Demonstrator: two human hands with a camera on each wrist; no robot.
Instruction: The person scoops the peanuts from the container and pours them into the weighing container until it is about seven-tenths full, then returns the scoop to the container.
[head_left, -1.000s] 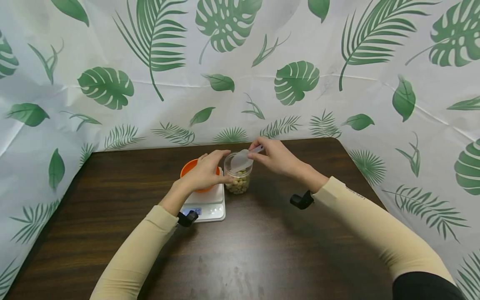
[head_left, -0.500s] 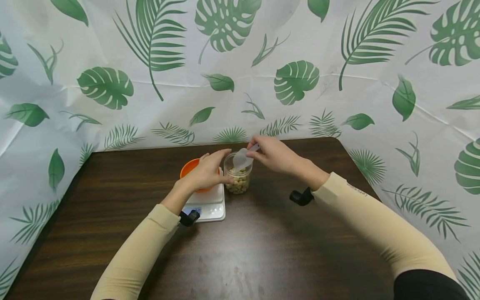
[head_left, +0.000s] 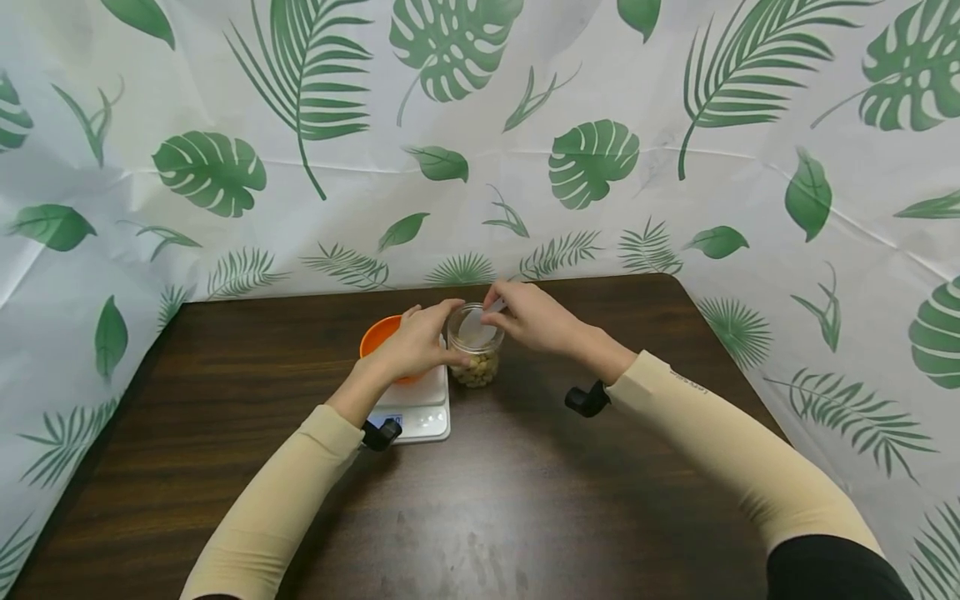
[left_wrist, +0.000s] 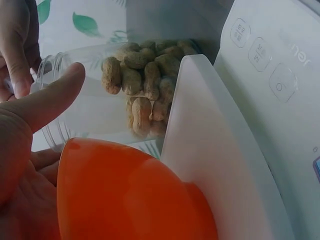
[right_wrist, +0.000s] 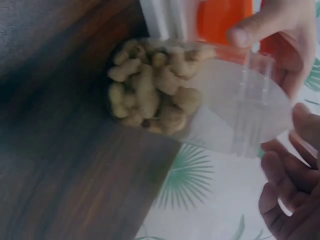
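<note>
A clear plastic jar (head_left: 491, 347) with unshelled peanuts (left_wrist: 151, 80) in its lower part stands beside a white kitchen scale (head_left: 431, 422). My left hand (head_left: 411, 343) holds the jar near its mouth, thumb on the near side and fingers around the far side. From the right, my right hand (head_left: 534, 318) pinches the handle of a translucent white spoon (head_left: 476, 330). The spoon's broad bowl is inside the jar, above the peanuts (right_wrist: 150, 95) in the right wrist view. An orange bowl (head_left: 377, 335) sits on the scale, partly hidden behind my left hand.
The scale's display (head_left: 392, 421) is partly covered by the left wrist camera (head_left: 381, 434). Dark wooden table (head_left: 495, 508) extends around the jar and scale. A leaf-patterned sheet (head_left: 480, 167) hangs just behind the table's far edge.
My right hand has moved left and slightly down, and the spoon has sunk deeper into the jar. The left hand and jar have stayed in place.
</note>
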